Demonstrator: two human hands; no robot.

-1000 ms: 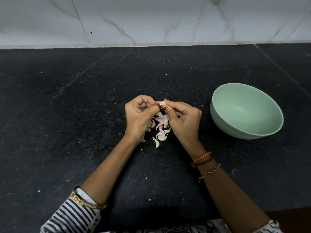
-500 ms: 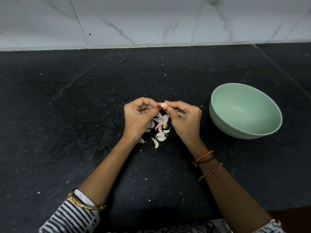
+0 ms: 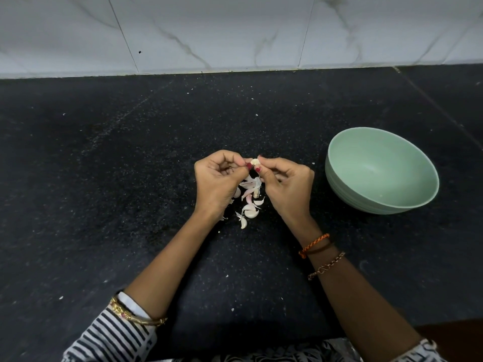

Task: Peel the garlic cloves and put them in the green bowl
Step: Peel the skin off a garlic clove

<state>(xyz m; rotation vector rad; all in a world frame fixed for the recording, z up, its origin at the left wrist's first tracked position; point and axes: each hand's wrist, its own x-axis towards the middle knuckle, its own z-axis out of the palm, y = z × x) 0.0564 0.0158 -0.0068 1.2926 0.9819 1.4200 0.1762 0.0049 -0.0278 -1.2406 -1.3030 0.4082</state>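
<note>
A small pale garlic clove (image 3: 254, 161) is pinched between the fingertips of my left hand (image 3: 218, 182) and my right hand (image 3: 285, 185), held above the black counter. Both hands have their fingers curled round it. Below them lies a loose heap of white and pink garlic cloves and skins (image 3: 249, 202) on the counter. The green bowl (image 3: 418, 202) stands to the right of my right hand, tilted a little toward me, and nothing shows inside it.
The black speckled counter (image 3: 104, 178) runs back to a white marble-tiled wall (image 3: 235, 30). Small white flecks of skin dot the counter. The counter's front edge shows at the bottom right.
The hands stay together over the heap, working the clove. They have shifted only slightly. The bowl has not moved.
</note>
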